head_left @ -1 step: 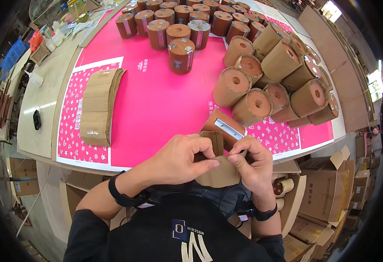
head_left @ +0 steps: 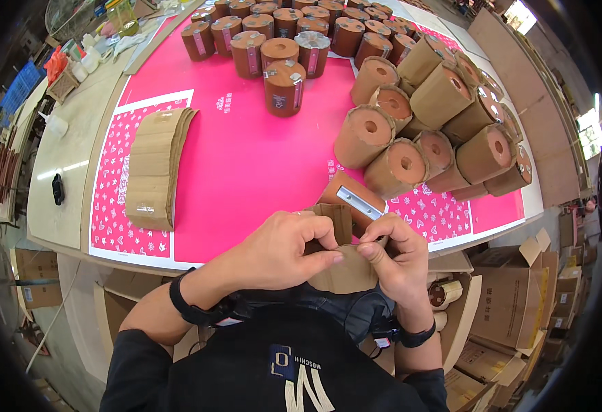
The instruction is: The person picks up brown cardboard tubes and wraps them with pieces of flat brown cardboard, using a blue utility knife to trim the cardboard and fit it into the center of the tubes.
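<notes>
At far left on the pink sheet [head_left: 246,158] covering the table [head_left: 74,185], a stack of cardboard sheets [head_left: 157,168] lies flat, its right edge slightly curled.

Next, the left hand [head_left: 284,250] is closed to a narrow pinch, thumb and forefinger on the upper edge of a cardboard piece [head_left: 345,276]. The piece is held at the table's near edge, in front of the person's body; it appears bent, with one part standing up behind the fingers. Its underside is not visible.

Judged handling: light, dry and not slippery; springy across the bend, soft enough to crease or tear if pulled hard at one point. The sound hold is the free edge, pinched close to both sides of the working spot, as is done here. Pressing on the middle of the curve would likely buckle it.

Just beyond the piece, a brown cylinder with a metal strip [head_left: 358,199] lies tilted on the table; contact between the two cannot be confirmed. It is judged rigid and heavier, best gripped around its body.

The right hand [head_left: 402,257] holds an equally narrow pinch on the same edge, near the left fingertips. Farther right stands a pile of cardboard-wrapped cylinders [head_left: 445,96].

Compared with the earlier frame: no clear change; both pinches, the piece and the cylinder hold the same positions.
</notes>
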`<move>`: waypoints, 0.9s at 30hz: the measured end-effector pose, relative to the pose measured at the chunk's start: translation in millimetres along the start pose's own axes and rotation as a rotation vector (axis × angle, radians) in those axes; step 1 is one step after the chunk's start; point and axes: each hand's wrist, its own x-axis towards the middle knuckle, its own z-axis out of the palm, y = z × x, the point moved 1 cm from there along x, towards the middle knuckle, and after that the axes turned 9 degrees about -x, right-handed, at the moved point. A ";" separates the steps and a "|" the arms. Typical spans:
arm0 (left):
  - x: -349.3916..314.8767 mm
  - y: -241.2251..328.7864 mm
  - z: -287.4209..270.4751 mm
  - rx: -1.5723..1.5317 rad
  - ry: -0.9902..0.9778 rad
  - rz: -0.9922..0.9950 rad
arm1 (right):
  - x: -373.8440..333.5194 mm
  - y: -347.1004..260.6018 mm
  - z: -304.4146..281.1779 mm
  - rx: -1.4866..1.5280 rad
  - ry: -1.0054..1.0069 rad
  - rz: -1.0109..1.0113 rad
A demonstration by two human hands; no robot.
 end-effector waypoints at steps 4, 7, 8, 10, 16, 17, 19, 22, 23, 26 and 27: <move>2.4 4.1 -8.1 -0.089 -0.095 -0.169 | -0.6 -1.8 -1.3 0.042 -0.021 0.027; 4.3 -0.4 -8.3 -0.200 -0.127 -0.117 | 2.2 -0.9 -4.1 0.058 -0.030 0.089; 4.3 0.5 -5.9 -0.291 -0.105 -0.098 | 2.3 -0.7 -4.3 0.058 -0.029 0.088; 4.0 0.4 -2.0 -0.383 -0.081 -0.078 | 2.4 -0.2 -4.4 0.080 -0.027 0.071; 6.5 5.2 -6.3 -0.205 -0.108 -0.167 | 3.4 -0.6 -4.1 0.066 -0.032 0.049; 6.0 -2.2 -3.7 -0.212 -0.080 -0.128 | 3.5 -0.5 -3.1 0.065 -0.032 0.048; 4.4 -2.9 0.2 -0.219 -0.055 -0.088 | 2.5 -0.3 -0.4 0.121 0.025 0.058; 2.0 3.3 4.7 -0.207 0.028 -0.119 | -0.5 3.5 4.0 0.228 0.082 0.127; 2.0 -0.5 6.5 -0.133 0.065 -0.020 | -1.4 2.7 6.5 0.227 0.083 0.126; 1.1 -11.1 10.1 0.049 0.158 0.179 | -3.2 -0.9 10.9 0.184 0.141 0.050; 1.2 -12.5 10.5 0.154 0.211 0.278 | -3.7 -1.9 10.2 0.045 0.132 -0.007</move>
